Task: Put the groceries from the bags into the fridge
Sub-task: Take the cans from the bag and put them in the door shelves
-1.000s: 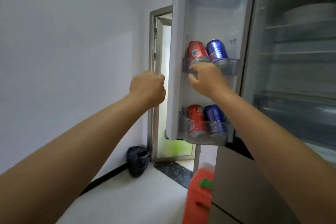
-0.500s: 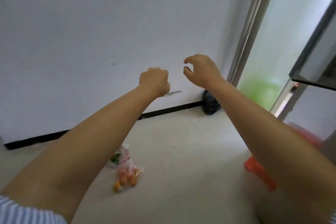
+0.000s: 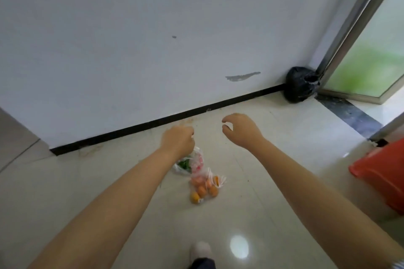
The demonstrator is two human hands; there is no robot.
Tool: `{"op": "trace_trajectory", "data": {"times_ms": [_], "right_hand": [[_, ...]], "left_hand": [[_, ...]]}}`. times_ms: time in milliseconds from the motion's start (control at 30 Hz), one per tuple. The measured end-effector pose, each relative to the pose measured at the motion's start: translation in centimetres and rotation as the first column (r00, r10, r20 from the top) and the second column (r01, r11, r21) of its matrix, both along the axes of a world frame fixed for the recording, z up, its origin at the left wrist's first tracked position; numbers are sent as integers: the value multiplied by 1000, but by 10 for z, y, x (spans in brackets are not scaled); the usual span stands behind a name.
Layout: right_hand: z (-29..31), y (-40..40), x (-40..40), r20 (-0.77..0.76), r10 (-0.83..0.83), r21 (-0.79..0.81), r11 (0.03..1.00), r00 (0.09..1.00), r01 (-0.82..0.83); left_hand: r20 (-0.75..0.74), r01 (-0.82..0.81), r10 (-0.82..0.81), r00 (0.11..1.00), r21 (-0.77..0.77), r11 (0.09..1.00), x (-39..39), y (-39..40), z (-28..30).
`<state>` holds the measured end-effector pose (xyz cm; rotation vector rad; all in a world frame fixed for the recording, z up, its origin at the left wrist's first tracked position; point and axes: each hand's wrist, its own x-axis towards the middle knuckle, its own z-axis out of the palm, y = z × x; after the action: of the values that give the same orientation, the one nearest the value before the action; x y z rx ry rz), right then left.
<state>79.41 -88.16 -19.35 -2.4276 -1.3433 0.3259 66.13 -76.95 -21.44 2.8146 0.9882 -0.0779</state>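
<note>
Groceries lie on the pale tiled floor (image 3: pixel 109 181) in two thin clear plastic bags, close to the base of a white wall (image 3: pixel 131 39). The nearer bag of oranges (image 3: pixel 204 188) holds several round orange fruits. Touching it on the far side is a second bag of greens (image 3: pixel 189 162) with something green and something red and white inside; its contents are too blurred to name.

Both of the person's bare arms reach forward and down over the floor. The left hand (image 3: pixel 178 142) hangs right above the bag of greens with its fingers curled under; whether its grip has caught the plastic cannot be told. The right hand (image 3: pixel 241 130) hovers apart to the right, its grip loosely curled and holding nothing.

A black strip (image 3: pixel 153 123) runs along the foot of the wall. A knotted black bag (image 3: pixel 300 87) sits in the corner beside a metal door frame (image 3: pixel 354 28). An orange plastic stool (image 3: pixel 380 178) stands at the right edge. One pale shoe (image 3: pixel 202 250) shows at the bottom.
</note>
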Motion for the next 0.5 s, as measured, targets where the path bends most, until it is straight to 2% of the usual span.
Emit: {"op": "trace_trajectory", "data": {"times_ms": [267, 500], "right_hand": [[-117, 145, 37, -183, -103, -222, 973, 978, 61], [-183, 267, 55, -302, -225, -385, 918, 926, 98]], "left_hand": [[-193, -9, -18, 981, -134, 991, 28, 171, -84], [-330, -5, -75, 941, -236, 972, 64, 314, -139]]}}
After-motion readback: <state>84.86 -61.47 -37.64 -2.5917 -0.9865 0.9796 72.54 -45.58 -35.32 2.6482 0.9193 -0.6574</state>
